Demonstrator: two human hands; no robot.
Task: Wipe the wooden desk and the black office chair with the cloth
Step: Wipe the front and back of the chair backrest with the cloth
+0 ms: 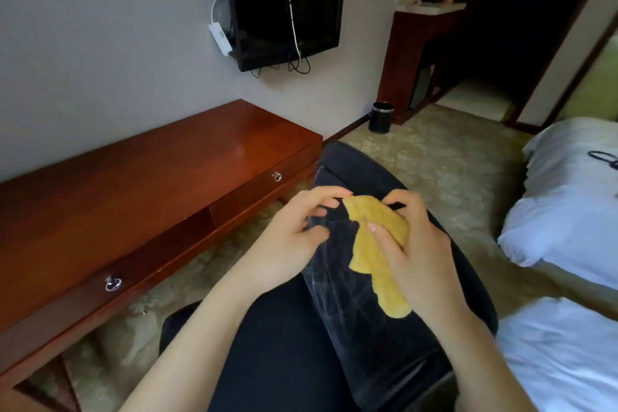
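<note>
Nearest us: right hand (421,244) gripping the yellow cloth (378,244), which hangs against the back of the black office chair (368,344). Left hand (294,234), fingers curled at the cloth's upper corner; we cannot tell if it pinches. Beyond, left: wooden desk (150,184) along the wall; farther, black bin (381,117).

The desk (150,170) stands against the wall (100,43) left of the chair (368,361), with the bed (568,211) on its right.
</note>
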